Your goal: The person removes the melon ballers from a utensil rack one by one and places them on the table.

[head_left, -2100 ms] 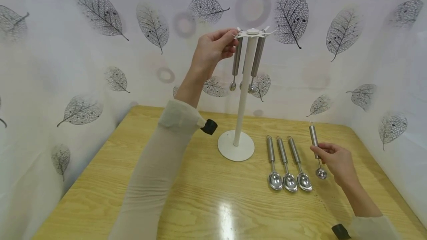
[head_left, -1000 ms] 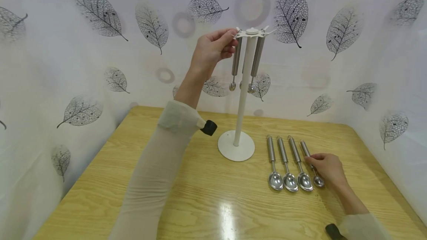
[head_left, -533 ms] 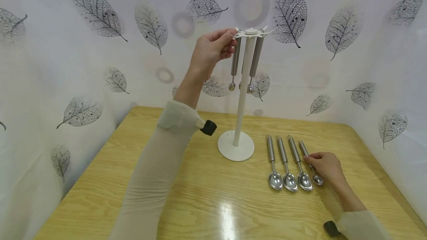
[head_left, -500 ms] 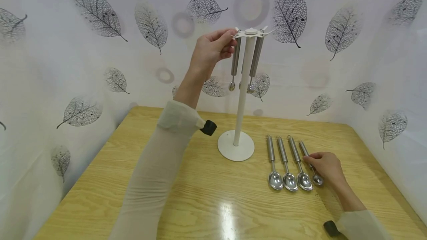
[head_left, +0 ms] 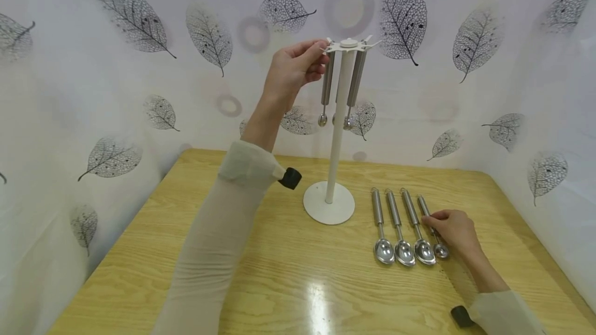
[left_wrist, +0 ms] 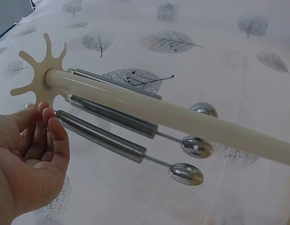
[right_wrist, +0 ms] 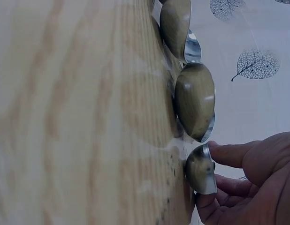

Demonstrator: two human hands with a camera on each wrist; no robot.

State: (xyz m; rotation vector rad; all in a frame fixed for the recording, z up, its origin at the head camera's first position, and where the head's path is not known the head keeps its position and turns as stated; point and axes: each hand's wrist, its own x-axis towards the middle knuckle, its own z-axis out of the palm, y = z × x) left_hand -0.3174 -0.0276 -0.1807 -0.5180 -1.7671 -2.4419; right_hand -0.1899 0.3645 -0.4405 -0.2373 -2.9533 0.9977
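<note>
My left hand (head_left: 295, 69) is raised at the top of a white utensil stand (head_left: 340, 133). Thumb and fingers pinch one prong of the stand's star-shaped hook disc (left_wrist: 44, 70), close to the ring end of a hanging steel melon baller (left_wrist: 105, 137). My right hand (head_left: 453, 231) is low on the right, with thumb and fingers pinching the handle of another melon baller (head_left: 441, 250), which lies on the table at the end of a row. Beside it lie steel scoops with larger oval bowls: a left one (head_left: 384, 250), a middle one (head_left: 404, 252) and a right one (head_left: 424, 251).
The stand's round base (head_left: 328, 211) rests on the wood-grain table (head_left: 279, 283). More melon ballers (left_wrist: 114, 117) hang behind and beside the pole. A leaf-print curtain (head_left: 209, 107) closes off the back and sides.
From two seconds to one second ago, my right hand brought the melon baller left and down beside the three scoops. Since then it has barely moved. My left hand keeps its place on the stand.
</note>
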